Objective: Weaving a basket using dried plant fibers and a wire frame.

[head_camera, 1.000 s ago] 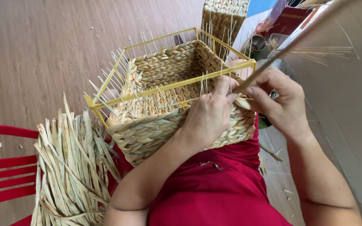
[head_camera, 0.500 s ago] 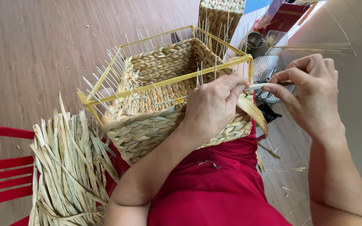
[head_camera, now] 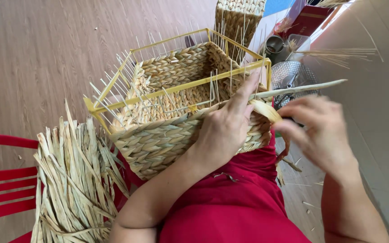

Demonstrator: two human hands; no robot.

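Note:
A half-woven straw basket (head_camera: 158,139) on a yellow wire frame (head_camera: 181,87) rests on my lap, thin stakes sticking up from its rim. My left hand (head_camera: 226,130) lies on the near wall by the right corner, its forefinger pressing a flat straw strand (head_camera: 266,110) against the rim. The strand's long thin end (head_camera: 307,87) juts out to the right. My right hand (head_camera: 323,135) is blurred just right of the basket, fingers curled at the strand's fold, apparently pinching it.
A thick bundle of dried straw (head_camera: 73,180) lies on a red chair (head_camera: 5,180) at my left. Behind stand a finished woven basket (head_camera: 239,18), a metal cup (head_camera: 275,44), a perforated metal bowl with tools (head_camera: 289,74) and a red box (head_camera: 307,20). Wood floor all round.
My right hand has come down from above the basket's corner to beside it, folding the strand over. My left hand stays pressed on the basket wall.

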